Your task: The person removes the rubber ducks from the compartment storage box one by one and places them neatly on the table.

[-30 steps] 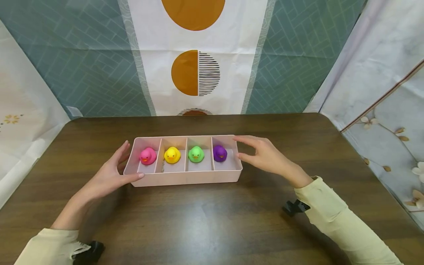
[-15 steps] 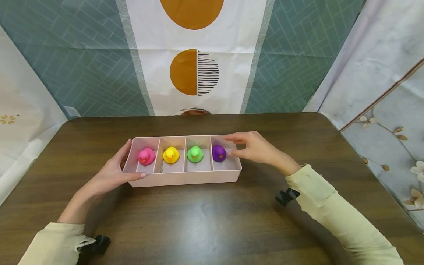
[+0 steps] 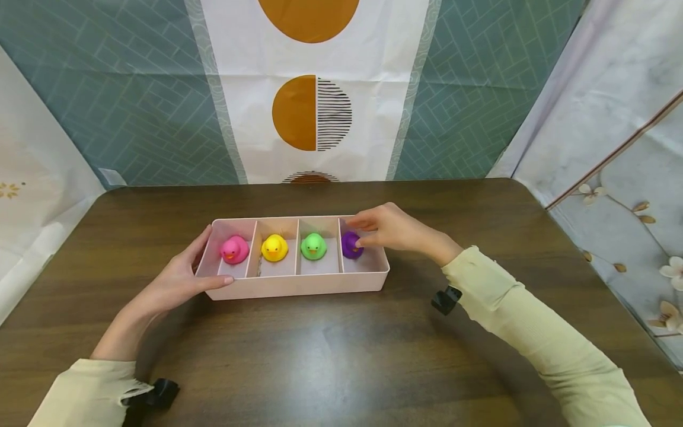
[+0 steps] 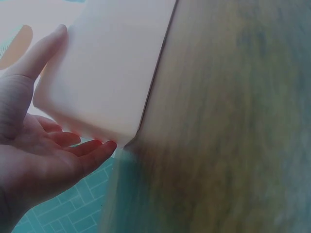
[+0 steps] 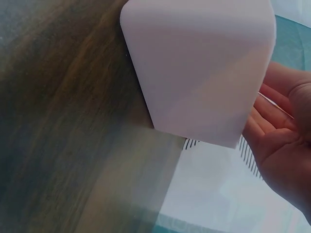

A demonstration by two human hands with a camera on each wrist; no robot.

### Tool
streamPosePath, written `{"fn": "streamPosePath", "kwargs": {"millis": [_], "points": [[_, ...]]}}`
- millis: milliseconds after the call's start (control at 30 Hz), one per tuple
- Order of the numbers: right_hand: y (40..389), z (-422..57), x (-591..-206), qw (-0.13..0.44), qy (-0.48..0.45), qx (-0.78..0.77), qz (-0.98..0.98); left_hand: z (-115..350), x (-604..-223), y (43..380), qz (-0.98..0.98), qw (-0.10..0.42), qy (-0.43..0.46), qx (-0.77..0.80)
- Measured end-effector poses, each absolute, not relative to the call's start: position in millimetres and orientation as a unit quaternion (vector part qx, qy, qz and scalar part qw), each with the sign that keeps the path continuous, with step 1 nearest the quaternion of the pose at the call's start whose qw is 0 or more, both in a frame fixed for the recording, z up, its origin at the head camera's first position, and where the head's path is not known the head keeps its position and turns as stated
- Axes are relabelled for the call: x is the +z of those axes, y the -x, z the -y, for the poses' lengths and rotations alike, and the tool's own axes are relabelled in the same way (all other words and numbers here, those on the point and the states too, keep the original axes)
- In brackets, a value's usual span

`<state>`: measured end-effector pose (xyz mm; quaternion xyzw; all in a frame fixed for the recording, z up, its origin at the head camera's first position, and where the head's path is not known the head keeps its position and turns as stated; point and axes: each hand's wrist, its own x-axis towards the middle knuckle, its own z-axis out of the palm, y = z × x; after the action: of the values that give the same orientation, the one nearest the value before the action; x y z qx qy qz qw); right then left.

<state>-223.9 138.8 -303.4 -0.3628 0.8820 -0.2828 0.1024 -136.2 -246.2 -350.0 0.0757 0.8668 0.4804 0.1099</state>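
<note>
A pale pink box (image 3: 299, 287) with a row of compartments lies on the table. My left hand (image 3: 173, 281) grips its left end, thumb on the front wall and fingers around the end, as the left wrist view also shows. My right hand (image 3: 400, 229) reaches over the right end. Its thumb overlaps the right side of a purple rubber duck (image 3: 349, 245) in the rightmost compartment. The forefinger is behind the duck, with a gap between it and the thumb. In the right wrist view the box's end wall (image 5: 199, 77) hides the right fingertips.
Left to right, the other compartments hold a pink duck (image 3: 235, 249), a yellow duck (image 3: 274, 248) and a green duck (image 3: 313, 246). The brown wooden table (image 3: 320, 350) extends around the box. Patterned cloth (image 3: 363, 136) hangs behind the table's far edge.
My right hand has moved left from the box's right rim, over the rightmost compartment to the purple duck. My left hand stays on the left end.
</note>
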Motion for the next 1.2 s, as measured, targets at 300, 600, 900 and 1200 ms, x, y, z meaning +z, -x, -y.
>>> {"fn": "streamPosePath", "kwargs": {"millis": [300,600,900,1200], "points": [[227,-127,-304,0.112,0.392,-0.231,-0.884,247,-349,136,-0.864,0.112,-0.072,0.485],[229,-115,-307,0.087,0.403,-0.164,-0.896,247,-351,135,-0.857,0.111,-0.071,0.498],[227,-115,-310,0.063,0.389,-0.162,-0.905,246,-353,134,-0.852,0.109,-0.074,0.507],[224,-113,-309,0.084,0.383,-0.173,-0.904,247,-352,133,-0.849,0.105,-0.070,0.513]]}}
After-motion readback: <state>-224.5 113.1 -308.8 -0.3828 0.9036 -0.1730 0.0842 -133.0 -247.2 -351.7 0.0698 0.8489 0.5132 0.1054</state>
